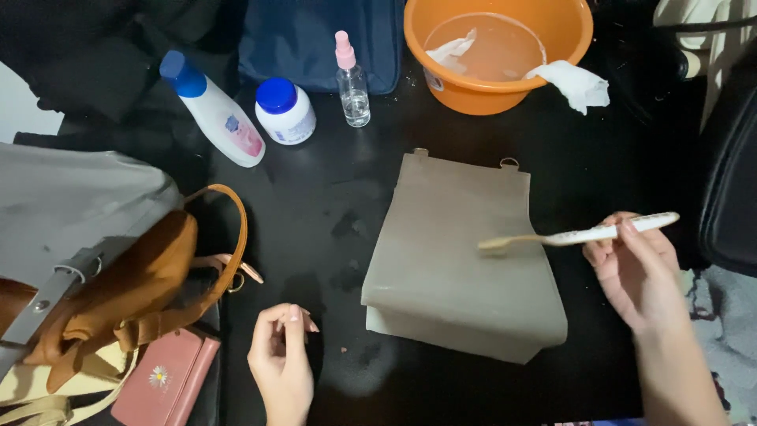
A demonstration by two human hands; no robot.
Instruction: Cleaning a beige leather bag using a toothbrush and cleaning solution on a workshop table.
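View from above a dark desk [315,205], looking down at a person's two bare hands. Nearest, at about 6 o'clock, the left hand [281,359] rests on the desk with its fingers [293,322] loosely curled and holding nothing. At 8 o'clock lies a pile of bags: a small pink wallet [167,379] with a daisy on it, a cream strap, and a tan leather handbag [134,292] with a curved handle, partly under a grey bag [71,205]. At 3 o'clock the right hand [635,272] pinches the white handle of a toothbrush [579,234] between thumb and fingers; the brush points left, its bristle end over the right part of a flat grey-beige bag [457,252]. That bag lies in the middle of the desk, just left of the right hand and well apart from the left one, with two small metal loops on its far edge. Farther off, at 11 o'clock, stand a tilted white bottle [214,110] with a blue cap, a white jar [285,110] with a blue lid, and a small clear spray bottle [352,83] with a pink top. At 1 o'clock is an orange basin [497,87] holding water, a white cloth [576,83] draped over its rim.
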